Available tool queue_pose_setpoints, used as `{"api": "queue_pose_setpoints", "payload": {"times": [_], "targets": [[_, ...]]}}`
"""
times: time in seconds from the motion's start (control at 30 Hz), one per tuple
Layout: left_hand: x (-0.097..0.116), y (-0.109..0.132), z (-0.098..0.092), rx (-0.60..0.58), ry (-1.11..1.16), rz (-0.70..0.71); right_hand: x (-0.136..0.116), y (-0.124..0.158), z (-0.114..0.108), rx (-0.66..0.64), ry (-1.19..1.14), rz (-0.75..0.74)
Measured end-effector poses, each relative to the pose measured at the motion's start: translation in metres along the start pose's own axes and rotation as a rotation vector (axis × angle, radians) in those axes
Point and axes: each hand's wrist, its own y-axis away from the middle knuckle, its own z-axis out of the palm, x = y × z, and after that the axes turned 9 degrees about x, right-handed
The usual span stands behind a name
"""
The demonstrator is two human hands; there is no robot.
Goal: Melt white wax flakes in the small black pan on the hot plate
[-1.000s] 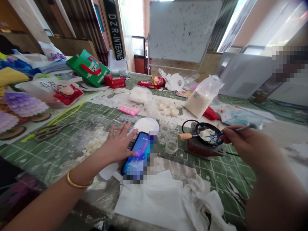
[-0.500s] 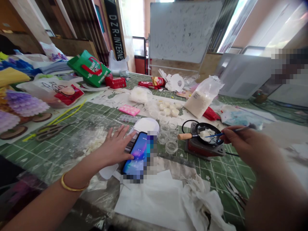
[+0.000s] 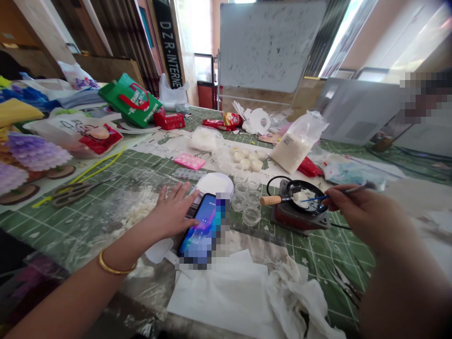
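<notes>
White wax chunks (image 3: 301, 196) sit in the small black melting pan (image 3: 306, 197), which rests on a red heater (image 3: 297, 217) on the green-gridded bench (image 3: 67, 221). The right hand (image 3: 356, 207) pinches a thin stirring stick (image 3: 328, 195), its grip pressed together on the shaft and the blue tip down in the pan. The left hand (image 3: 173, 212), left of the pan, lies flat with its grip spread, fingers resting on the lit smartphone (image 3: 201, 228) and holding nothing. With attention split between screen and pan, a careless stir could likely tip the light pan by its wooden handle (image 3: 271, 200), which juts toward the empty clear cups (image 3: 247, 200) just left of the heater, and spill hot wax over them or the phone. The heater's black cord (image 3: 273, 181) loops behind the pan and could catch a sleeve or wrist. Crumpled tissue (image 3: 300, 301) and a flat white sheet (image 3: 226, 294) lie in front of the pan, near enough to soak up a spill or scorch. Filled cups (image 3: 249, 160) and a bag of white granules (image 3: 294, 143) stand behind the pan; scissors (image 3: 72, 192) and a clear bag of wax pieces (image 3: 136, 212) lie well to its left.
</notes>
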Motion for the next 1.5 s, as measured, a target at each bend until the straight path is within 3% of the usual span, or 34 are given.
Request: {"api": "queue_pose_setpoints", "payload": {"times": [0.53,0.63,0.73,0.83,0.9,1.03,1.23,1.4,1.5], "targets": [[-0.005,0.007,0.0,-0.016,0.023,0.056,0.0,0.0,-0.001,-0.018,0.01,-0.004],[-0.012,0.0,-0.02,-0.02,0.063,0.053,0.0,0.0,-0.001,-0.014,0.007,-0.017],[-0.015,-0.006,-0.052,0.078,0.118,0.067,0.0,0.0,0.001,-0.009,0.021,-0.025],[-0.008,-0.005,-0.076,0.195,0.215,0.113,0.0,-0.001,0.003,0.0,0.014,-0.009],[0.0,0.001,-0.083,0.205,0.26,0.145,0.002,-0.002,0.003,0.008,0.032,0.004],[0.01,0.028,-0.076,0.109,0.274,0.167,0.002,-0.003,0.001,0.014,0.051,-0.021],[0.017,0.071,-0.042,0.044,0.208,0.017,-0.004,-0.004,-0.002,-0.003,0.051,-0.021],[0.041,0.083,-0.025,-0.117,0.141,-0.073,-0.006,0.001,-0.005,-0.028,0.022,-0.041],[0.056,0.084,-0.022,-0.114,0.06,-0.08,-0.008,0.002,-0.006,-0.025,0.013,-0.04]]}}
